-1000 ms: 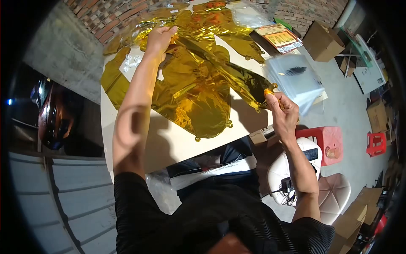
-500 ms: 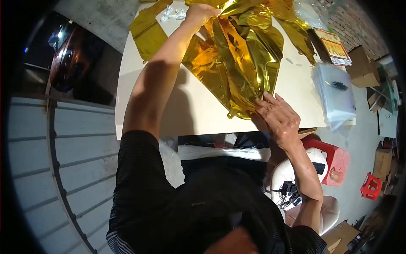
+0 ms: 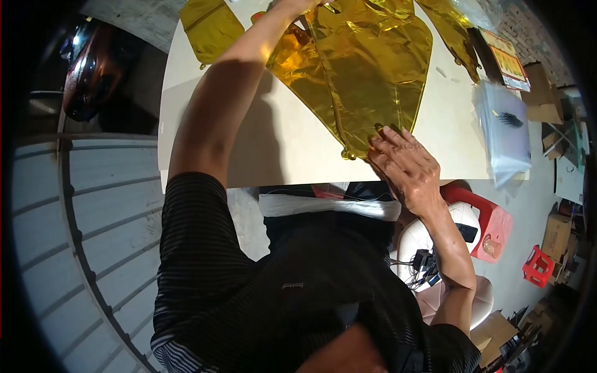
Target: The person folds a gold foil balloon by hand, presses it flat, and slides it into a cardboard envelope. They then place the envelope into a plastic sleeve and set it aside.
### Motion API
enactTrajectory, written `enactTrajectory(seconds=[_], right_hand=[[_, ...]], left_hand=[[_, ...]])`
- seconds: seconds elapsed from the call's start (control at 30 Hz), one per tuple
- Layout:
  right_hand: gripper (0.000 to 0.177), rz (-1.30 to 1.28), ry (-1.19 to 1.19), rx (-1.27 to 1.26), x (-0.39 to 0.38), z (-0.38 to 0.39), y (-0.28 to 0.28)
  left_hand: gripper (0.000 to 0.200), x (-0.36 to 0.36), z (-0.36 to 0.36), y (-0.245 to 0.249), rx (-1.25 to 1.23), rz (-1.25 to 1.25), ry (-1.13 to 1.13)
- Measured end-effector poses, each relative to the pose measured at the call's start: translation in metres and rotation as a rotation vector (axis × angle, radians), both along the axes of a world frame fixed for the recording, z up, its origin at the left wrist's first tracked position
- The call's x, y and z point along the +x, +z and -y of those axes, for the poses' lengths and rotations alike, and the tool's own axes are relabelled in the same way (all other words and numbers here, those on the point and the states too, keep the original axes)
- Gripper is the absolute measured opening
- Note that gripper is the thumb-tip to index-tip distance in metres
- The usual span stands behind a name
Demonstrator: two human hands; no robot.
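A flat, uninflated gold foil balloon (image 3: 373, 68) lies on the pale table, its lower part spread fairly smooth and its far part running out of the top of the view. My left hand (image 3: 301, 5) reaches to the far part of the foil, partly cut off by the frame edge, with its fingers closed on the foil. Near the table's front edge, my right hand (image 3: 407, 165) rests with fingers stretched out on the balloon's lower end, beside a small tab. Nothing is gripped in my right hand.
More gold foil pieces (image 3: 211, 31) lie at the table's (image 3: 298, 137) left and far right. Clear plastic sleeves (image 3: 504, 137) and a printed box (image 3: 504, 59) sit on the right. Beyond the front edge stand a white seat (image 3: 410, 248) with cables and a red stool (image 3: 491, 227).
The crumpled foil has been spread out flatter and wider. My left hand has moved farther away, up to the frame's top edge. My right hand stays at the lower end.
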State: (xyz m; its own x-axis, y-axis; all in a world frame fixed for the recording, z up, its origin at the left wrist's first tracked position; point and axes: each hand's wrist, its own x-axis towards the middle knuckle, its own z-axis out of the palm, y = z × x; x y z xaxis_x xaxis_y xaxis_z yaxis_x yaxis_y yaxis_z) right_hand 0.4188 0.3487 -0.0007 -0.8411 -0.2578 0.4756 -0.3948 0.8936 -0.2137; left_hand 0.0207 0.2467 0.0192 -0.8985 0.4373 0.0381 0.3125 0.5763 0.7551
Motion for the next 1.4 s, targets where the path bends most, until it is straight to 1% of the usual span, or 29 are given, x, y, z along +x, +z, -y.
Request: enactTrajectory(seconds=[0.1, 0.17, 0.2, 0.27, 0.3, 0.33, 0.4, 0.43, 0.53, 0.67, 0.73, 0.87, 0.97, 1.03, 1.13, 1.2, 1.4], right_hand=[[0.021, 0.002, 0.002, -0.017, 0.0, 0.001, -0.002], [0.02, 0.005, -0.001, -0.031, -0.001, 0.001, -0.004], [0.02, 0.006, -0.006, -0.039, -0.001, 0.002, -0.003], [0.019, 0.008, -0.011, -0.038, -0.001, 0.003, -0.001], [0.019, 0.0, -0.011, -0.035, -0.002, 0.003, -0.001], [0.019, 0.001, -0.014, -0.036, -0.002, 0.003, -0.002], [0.019, 0.002, -0.02, -0.036, -0.002, 0.002, -0.002], [0.019, 0.001, -0.017, -0.036, -0.002, 0.002, -0.003], [0.019, 0.004, -0.012, -0.039, -0.003, 0.001, -0.005], [0.02, 0.013, -0.014, -0.053, -0.004, 0.003, -0.006], [0.02, 0.01, -0.011, -0.059, -0.004, 0.003, -0.005], [0.021, 0.006, 0.006, -0.062, -0.004, 0.002, -0.007], [0.021, 0.01, 0.011, -0.07, -0.004, 0.001, -0.009], [0.021, 0.012, 0.012, -0.071, -0.005, 0.001, -0.009], [0.02, 0.045, 0.004, -0.067, -0.004, 0.002, -0.004], [0.021, 0.021, 0.007, -0.063, -0.004, 0.001, -0.01], [0.022, 0.022, 0.004, -0.077, -0.003, 0.001, -0.011]], left_hand=[[0.024, -0.006, 0.002, -0.004, 0.02, -0.089, -0.044], [0.022, -0.025, 0.002, -0.022, 0.252, 0.035, -0.148], [0.022, -0.026, 0.005, -0.026, 0.254, 0.015, -0.146], [0.02, -0.018, 0.008, -0.027, 0.193, -0.277, -0.201], [0.022, -0.022, 0.0, -0.014, 0.053, -0.075, -0.109], [0.022, -0.028, -0.003, -0.019, 0.056, -0.082, -0.11], [0.037, -0.035, -0.008, -0.031, 0.047, -0.227, -0.118], [0.041, -0.038, -0.01, -0.036, 0.04, -0.225, -0.093], [0.039, -0.034, -0.013, -0.034, 0.054, -0.159, -0.087], [0.037, -0.014, -0.009, -0.015, 0.019, -0.217, -0.071], [0.036, -0.018, -0.011, -0.017, -0.023, -0.233, -0.067], [0.037, -0.024, -0.013, -0.026, -0.026, -0.208, -0.072], [0.038, -0.009, -0.006, -0.015, -0.069, -0.21, -0.061], [0.024, 0.001, -0.002, -0.008, -0.012, -0.249, -0.081], [0.025, 0.0, -0.002, -0.01, 0.01, -0.18, -0.117], [0.024, -0.004, -0.002, -0.015, 0.029, -0.174, -0.143], [0.023, -0.006, -0.003, -0.014, -0.015, -0.201, -0.142]])
